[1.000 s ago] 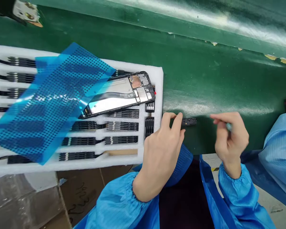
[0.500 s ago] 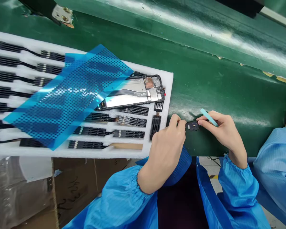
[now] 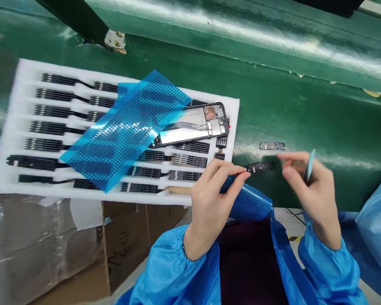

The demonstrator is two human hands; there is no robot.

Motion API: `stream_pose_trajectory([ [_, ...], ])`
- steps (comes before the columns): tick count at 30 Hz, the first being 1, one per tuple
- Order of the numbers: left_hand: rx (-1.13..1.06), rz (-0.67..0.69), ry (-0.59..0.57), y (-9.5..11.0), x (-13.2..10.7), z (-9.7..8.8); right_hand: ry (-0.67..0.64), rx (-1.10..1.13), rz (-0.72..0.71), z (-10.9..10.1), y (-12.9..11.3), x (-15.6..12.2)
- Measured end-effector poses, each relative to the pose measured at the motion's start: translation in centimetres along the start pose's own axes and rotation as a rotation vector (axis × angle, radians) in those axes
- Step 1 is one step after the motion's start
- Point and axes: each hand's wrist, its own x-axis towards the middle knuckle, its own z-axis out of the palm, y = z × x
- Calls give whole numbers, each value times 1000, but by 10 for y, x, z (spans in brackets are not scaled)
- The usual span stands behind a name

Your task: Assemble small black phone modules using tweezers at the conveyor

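Observation:
My left hand (image 3: 214, 192) pinches one end of a small black component (image 3: 259, 167) between thumb and fingers, holding it just above the green belt (image 3: 305, 114). My right hand (image 3: 307, 182) hovers a little to the right of that part, fingers curled round a thin light-blue tool (image 3: 309, 165). A second small black part (image 3: 271, 146) lies on the belt beyond them. To the left stands a white foam tray (image 3: 233, 127) with rows of black flex parts, a phone frame (image 3: 193, 125) and a blue dotted film (image 3: 123, 127) lying on it.
Another piece of blue dotted film (image 3: 247, 203) lies under my left wrist. A cardboard box with clear plastic (image 3: 51, 250) sits below the tray. A black bracket (image 3: 82, 21) crosses the far left. Another person's blue sleeve (image 3: 376, 224) is at the right edge.
My right hand has pulled away to the right from the black component, the blue tool now pointing up. A second small part now lies on the belt. The view has shifted left.

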Motion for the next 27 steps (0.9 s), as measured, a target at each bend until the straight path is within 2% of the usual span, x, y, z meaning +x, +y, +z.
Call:
stream_pose_trajectory([
  [2, -12, -17, 63, 0, -4, 0, -254, 85, -41, 3, -6, -15],
  [4, -31, -36, 81, 0, -7, 1, -335, 106, -75, 7, -7, -23],
  [7, -86, -60, 59, 1, -11, 2, -287, 124, -53, 12, -4, -24],
  [11, -203, -30, 56, 0, -11, -4, -316, 145, 28, 10, 0, -21],
  [13, -235, -41, -30, 0, -9, -10, -324, 170, 44, 8, 0, -21],
  [16, -212, -47, -217, 3, -7, -19, -307, 192, 15, 8, -1, -26],
  [18, -167, 0, -273, 5, -8, -22, -293, 199, -21, 10, -3, -29],
  [22, -155, 62, -243, 6, -10, -18, -272, 219, -78, 9, -5, -34],
  [27, -213, 96, -222, 6, -10, -15, -292, 311, -28, -5, -4, -37],
])
